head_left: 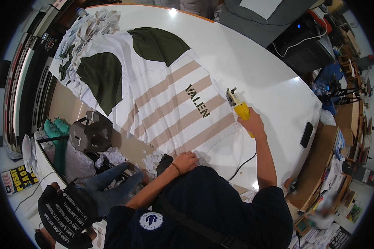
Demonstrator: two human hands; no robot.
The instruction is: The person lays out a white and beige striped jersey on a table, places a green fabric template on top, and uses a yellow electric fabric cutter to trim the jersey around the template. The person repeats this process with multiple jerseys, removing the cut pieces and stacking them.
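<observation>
A long printed fabric sheet (153, 74) lies over the white table (253, 62), with tan stripes, dark green shapes and dark lettering. My right hand (252, 123) is wrapped round the yellow body of an electric fabric cutter (239, 107). The cutter's metal head is at the right edge of the striped panel (187, 108). I cannot tell whether its blade touches the cloth. My left hand (185, 162) rests, fingers laid down, on the fabric's near edge by the table's front.
A dark cord (244, 164) runs from the cutter towards me. A black phone (306, 134) lies on the right of the table. Crumpled fabric (96, 29) is heaped at the far left. A dark stool (91, 132) and another person (66, 216) are at the left.
</observation>
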